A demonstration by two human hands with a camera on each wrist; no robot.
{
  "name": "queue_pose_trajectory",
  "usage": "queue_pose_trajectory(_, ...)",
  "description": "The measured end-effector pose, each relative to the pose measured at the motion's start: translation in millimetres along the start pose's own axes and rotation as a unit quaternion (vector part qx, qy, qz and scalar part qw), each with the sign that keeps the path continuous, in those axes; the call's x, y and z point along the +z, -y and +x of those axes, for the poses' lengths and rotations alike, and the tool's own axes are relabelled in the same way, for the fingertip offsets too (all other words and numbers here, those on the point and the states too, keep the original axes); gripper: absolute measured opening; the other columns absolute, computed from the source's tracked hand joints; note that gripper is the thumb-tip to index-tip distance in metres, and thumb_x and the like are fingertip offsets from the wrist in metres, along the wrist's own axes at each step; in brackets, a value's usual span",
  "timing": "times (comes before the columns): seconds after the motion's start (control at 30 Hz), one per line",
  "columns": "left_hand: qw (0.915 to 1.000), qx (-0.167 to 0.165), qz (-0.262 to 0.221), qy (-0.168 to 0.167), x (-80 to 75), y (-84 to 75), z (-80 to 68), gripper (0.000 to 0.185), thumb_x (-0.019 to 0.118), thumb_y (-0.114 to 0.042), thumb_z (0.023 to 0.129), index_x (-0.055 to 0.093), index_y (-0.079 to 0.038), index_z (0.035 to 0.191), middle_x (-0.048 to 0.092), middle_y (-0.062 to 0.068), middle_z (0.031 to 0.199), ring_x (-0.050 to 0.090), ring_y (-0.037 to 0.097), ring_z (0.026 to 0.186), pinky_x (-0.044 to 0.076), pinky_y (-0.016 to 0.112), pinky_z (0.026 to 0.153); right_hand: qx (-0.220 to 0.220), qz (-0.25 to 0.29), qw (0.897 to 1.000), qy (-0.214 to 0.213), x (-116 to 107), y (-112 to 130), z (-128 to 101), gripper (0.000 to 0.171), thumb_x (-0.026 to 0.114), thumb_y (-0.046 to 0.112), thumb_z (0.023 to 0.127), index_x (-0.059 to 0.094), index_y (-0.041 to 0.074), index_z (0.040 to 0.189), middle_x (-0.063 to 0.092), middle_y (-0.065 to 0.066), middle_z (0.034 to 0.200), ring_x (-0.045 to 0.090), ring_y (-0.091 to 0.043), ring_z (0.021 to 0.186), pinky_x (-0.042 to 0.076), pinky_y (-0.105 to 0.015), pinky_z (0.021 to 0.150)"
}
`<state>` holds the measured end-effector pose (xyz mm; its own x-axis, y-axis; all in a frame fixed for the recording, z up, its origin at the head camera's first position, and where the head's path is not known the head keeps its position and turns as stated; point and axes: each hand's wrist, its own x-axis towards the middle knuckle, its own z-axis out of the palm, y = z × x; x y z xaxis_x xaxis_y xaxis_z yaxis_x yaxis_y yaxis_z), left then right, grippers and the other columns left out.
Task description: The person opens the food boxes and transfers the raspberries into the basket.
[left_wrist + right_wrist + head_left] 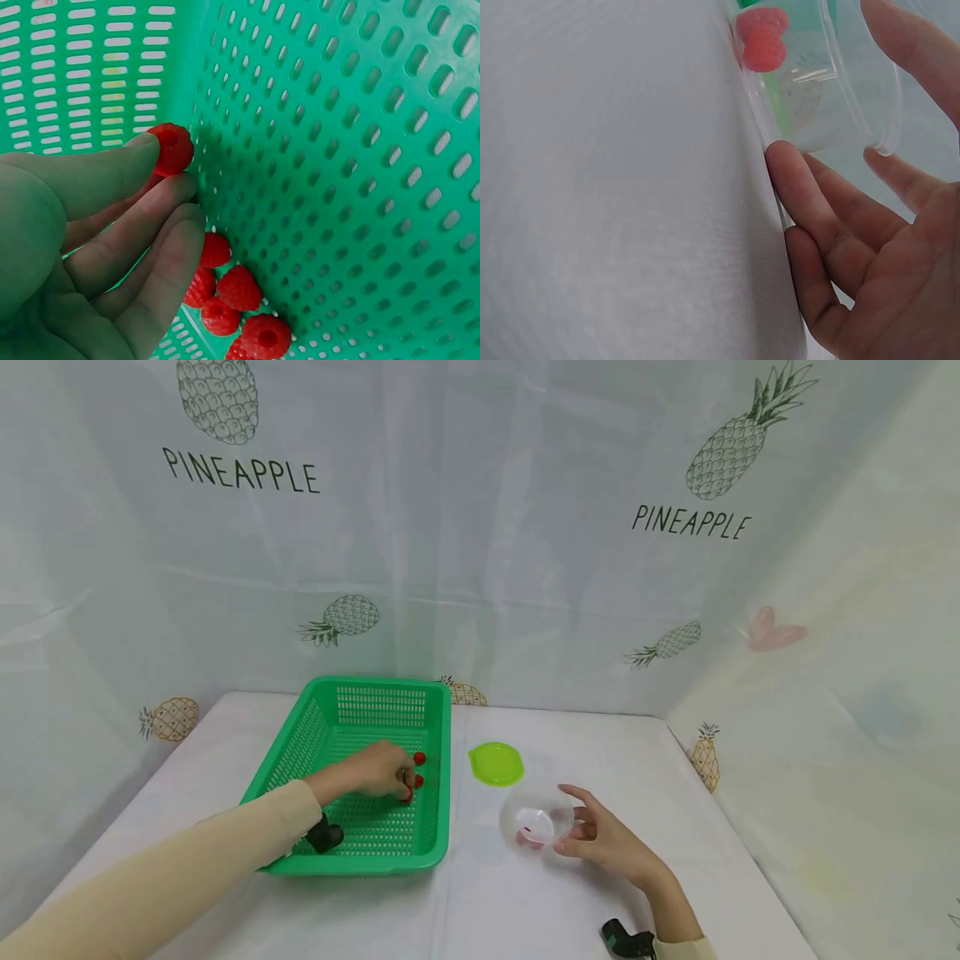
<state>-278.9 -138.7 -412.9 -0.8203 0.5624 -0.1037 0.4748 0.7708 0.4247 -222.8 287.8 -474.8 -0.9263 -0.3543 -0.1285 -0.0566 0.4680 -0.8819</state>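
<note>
Inside the green plastic basket [360, 865], my left hand [384, 768] pinches a red raspberry [175, 151] between thumb and fingers, close to the side wall in the left wrist view. Several more raspberries [266, 336] lie below the fingers along the bottom of that wall. To the right of the basket, a clear plastic bowl [542, 806] stands upright on the table. My right hand [611, 843] holds it from the right, thumb and fingers spread around its side. A few raspberries [765, 49] show through the bowl's wall near its bottom.
A lime-green lid [497, 764] lies flat on the white-covered table [600, 752], between the basket and the bowl and a little farther back. A pale curtain [487, 568] printed with pineapples hangs behind and beside the table. Black wrist cameras [628, 941] sit at both wrists.
</note>
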Motion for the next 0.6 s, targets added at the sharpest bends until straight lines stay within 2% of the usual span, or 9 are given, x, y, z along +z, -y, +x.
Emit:
queue_pose_trajectory(0.2, 0.9998, 0.012, 0.015, 0.000, 0.4, -4.2, 0.8, 0.004, 0.082, -0.007, 0.090, 0.079, -0.008, 0.092, 0.071, -0.005, 0.085, 0.060, 0.010, 0.078, 0.054, 0.030, 0.070, 0.006, 0.004, 1.000, -0.001, 0.9, 0.4, 0.5, 0.098, 0.090, 0.025, 0.087, 0.032, 0.022, 0.165, 0.051, -0.028, 0.145, 0.067, -0.024, 0.102, 0.054, -0.027, 0.084)
queue_pose_trajectory(0.6, 0.9998, 0.008, 0.010, 0.013, -3.4, -6.9, -1.1, 0.005, 0.082, -0.007, 0.090, 0.078, -0.009, 0.092, 0.069, -0.006, 0.082, 0.058, 0.008, 0.075, 0.052, 0.028, 0.067, 0.001, 0.003, 1.000, -0.002, 0.1, 3.2, -1.3, 0.098, 0.090, 0.023, 0.088, 0.030, 0.019, 0.165, 0.046, -0.033, 0.149, 0.066, -0.022, 0.103, 0.053, -0.028, 0.086)
